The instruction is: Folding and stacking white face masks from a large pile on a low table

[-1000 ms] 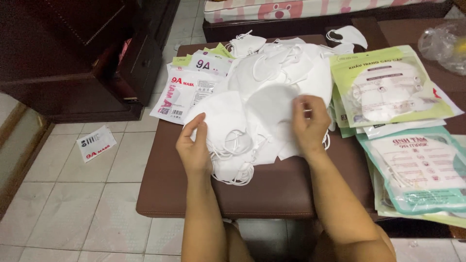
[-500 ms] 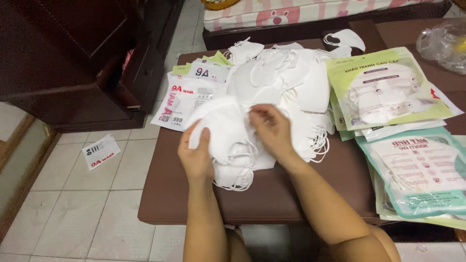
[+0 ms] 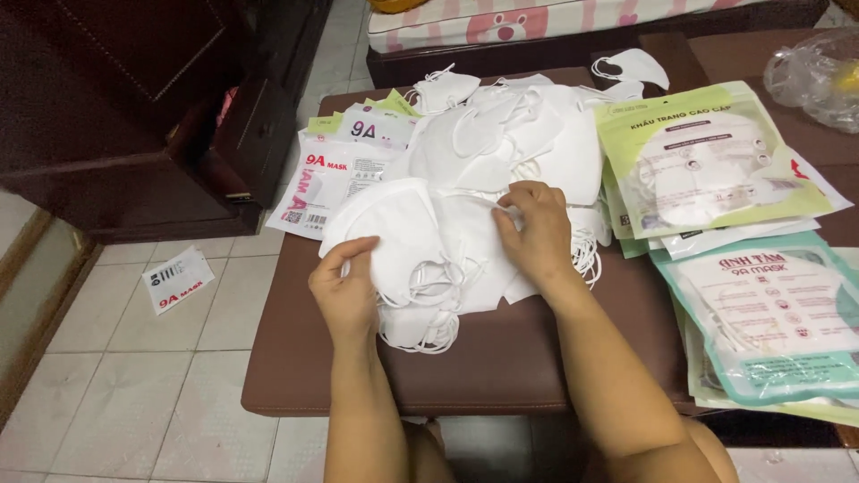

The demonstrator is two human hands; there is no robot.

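Note:
A pile of white face masks with ear loops lies on a brown padded table. At its near side sits a small stack of folded white masks. My left hand grips the left edge of that stack. My right hand rests on the stack's right side, its fingers pinching a mask's ear loop. Loose loops hang from the stack's front edge.
Green and teal mask packets lie at the right of the table, white and pink packets at the left. One packet lies on the tiled floor. A dark wooden cabinet stands at left, a clear bag far right.
My right hand moved left from the pile's right side onto the near stack of masks. My left hand stayed on the stack's left edge.

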